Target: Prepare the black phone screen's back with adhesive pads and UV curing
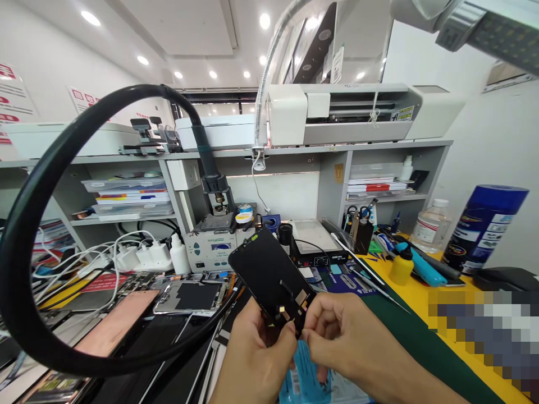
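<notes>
A black phone screen panel is held up, tilted, at the centre of the view; small gold and copper-coloured patches and a flex cable show near its lower end. My left hand grips that lower end from the left, its thumb on the panel's face. My right hand is at the panel's lower right corner with thumb and forefinger pinched together; whatever lies between the fingertips is too small to name. Under my hands lies a blue and clear plastic packet.
A thick black hose loops across the left, over phone parts. Behind stand a grey station, a flat heating plate and shelves. Yellow bottle, clear bottle and blue can stand right.
</notes>
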`<state>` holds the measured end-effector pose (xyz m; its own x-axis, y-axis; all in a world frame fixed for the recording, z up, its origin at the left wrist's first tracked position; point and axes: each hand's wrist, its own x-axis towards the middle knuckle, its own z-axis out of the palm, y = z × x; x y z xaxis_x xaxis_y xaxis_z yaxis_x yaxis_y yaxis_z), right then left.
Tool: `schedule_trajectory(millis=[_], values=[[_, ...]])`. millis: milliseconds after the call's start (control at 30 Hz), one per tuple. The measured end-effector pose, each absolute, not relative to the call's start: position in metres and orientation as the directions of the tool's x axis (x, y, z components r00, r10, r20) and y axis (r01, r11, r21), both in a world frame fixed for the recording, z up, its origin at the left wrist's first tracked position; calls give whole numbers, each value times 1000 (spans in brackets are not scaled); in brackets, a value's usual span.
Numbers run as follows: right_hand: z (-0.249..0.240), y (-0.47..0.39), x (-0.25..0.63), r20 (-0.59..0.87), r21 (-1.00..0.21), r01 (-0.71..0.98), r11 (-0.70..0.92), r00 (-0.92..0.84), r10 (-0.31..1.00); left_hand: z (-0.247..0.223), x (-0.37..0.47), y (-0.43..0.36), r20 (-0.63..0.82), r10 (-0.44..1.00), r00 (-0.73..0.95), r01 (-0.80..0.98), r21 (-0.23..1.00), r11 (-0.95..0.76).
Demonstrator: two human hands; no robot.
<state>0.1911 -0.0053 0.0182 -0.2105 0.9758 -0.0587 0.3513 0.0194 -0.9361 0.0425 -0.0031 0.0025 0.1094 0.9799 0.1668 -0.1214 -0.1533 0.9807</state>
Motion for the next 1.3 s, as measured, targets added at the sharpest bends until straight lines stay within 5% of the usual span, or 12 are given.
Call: schedule_trajectory(millis=[1300], values=[[8, -3, 200, -3, -886, 456, 88, -195, 981, -1, 46, -6, 195, 980, 40, 20, 980, -196]])
